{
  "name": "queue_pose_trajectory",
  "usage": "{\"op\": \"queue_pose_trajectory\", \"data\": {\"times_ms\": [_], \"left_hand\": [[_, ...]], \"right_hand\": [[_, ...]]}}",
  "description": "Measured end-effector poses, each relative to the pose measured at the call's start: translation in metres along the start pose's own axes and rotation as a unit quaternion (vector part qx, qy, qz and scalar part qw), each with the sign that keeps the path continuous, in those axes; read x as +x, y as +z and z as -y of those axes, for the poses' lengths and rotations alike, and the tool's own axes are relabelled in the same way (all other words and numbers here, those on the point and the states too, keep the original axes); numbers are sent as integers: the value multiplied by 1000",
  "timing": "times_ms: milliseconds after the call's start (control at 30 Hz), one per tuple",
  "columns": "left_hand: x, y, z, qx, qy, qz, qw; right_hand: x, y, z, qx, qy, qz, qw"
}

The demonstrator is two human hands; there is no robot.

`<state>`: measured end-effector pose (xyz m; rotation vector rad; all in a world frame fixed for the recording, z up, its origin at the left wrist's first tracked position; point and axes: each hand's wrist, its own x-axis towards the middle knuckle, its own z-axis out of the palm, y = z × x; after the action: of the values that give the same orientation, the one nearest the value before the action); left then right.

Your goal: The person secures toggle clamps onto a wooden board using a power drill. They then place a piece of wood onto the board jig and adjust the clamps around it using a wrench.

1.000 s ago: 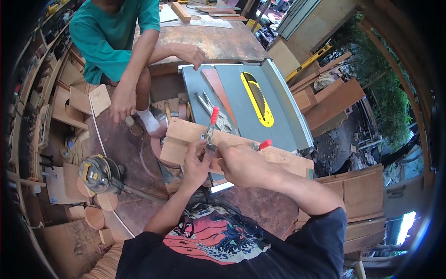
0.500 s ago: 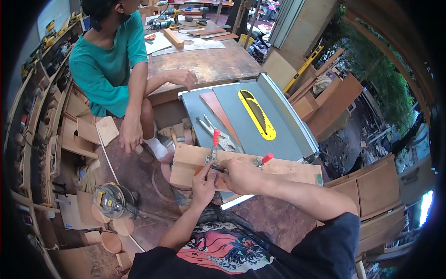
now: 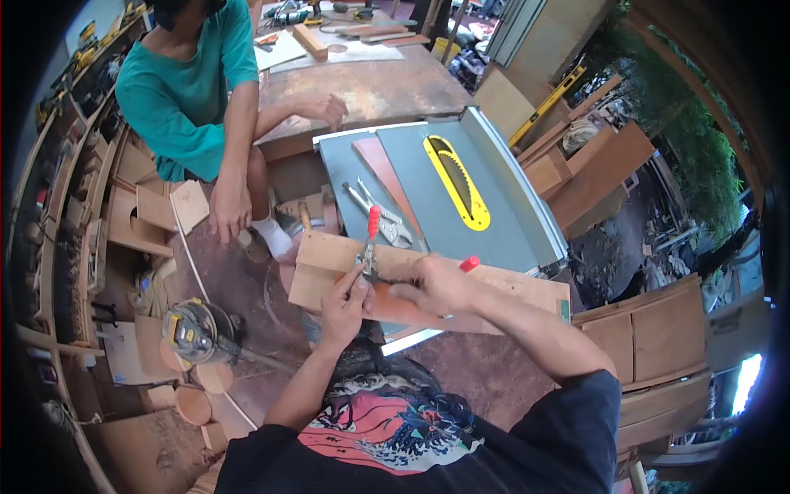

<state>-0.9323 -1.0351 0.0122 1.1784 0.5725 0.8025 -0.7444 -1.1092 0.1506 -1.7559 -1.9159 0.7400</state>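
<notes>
A wooden jig board lies across the near edge of the grey table saw, carrying two toggle clamps with red handles. My left hand is closed at the base of the left toggle clamp; what its fingers pinch is too small to make out. Just right of it, my right hand is curled over the board, near the right toggle clamp, with its grip partly blurred. A reddish wood piece shows on the board between my hands. Locking pliers rest on the saw top behind the board.
The table saw has a yellow blade insert. At the left sits a co-worker in a teal shirt, one hand hanging near the saw. A round power tool stands lower left. Wooden panels lean at the right.
My right hand has moved right, away from my left hand and the left clamp, uncovering more of the reddish wood. The co-worker's head has turned. The camera view has shifted.
</notes>
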Motion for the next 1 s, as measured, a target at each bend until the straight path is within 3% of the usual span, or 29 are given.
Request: {"op": "queue_pose_trajectory", "data": {"times_ms": [100,200,300,400,500,600,833,933,1000], "left_hand": [[-2,1,-1,-22,0,-9,1000],[-2,-1,-5,1,-17,-12,1000],[-7,-3,-5,8,-22,-9,1000],[-10,1,-7,-28,-18,-12,999],[-13,4,1,-51,-7,-27,998],[-13,2,9,-48,-1,-36,998],[-17,8,1,-74,-26,-55,995],[-18,16,2,-24,29,-75,996],[-20,12,6,-14,-1,-75,997]], "right_hand": [[11,7,-48,-4,47,63,997],[29,17,-60,3,-53,56,997],[69,27,-80,-139,-109,54,983],[76,24,-71,-268,-196,-13,943],[70,26,-73,-260,-221,-63,938],[64,24,-69,-218,-179,-79,956],[51,16,-61,-201,-106,-1,974],[50,26,-68,-171,-81,-2,982],[52,41,-80,-136,-77,1,988]]}}
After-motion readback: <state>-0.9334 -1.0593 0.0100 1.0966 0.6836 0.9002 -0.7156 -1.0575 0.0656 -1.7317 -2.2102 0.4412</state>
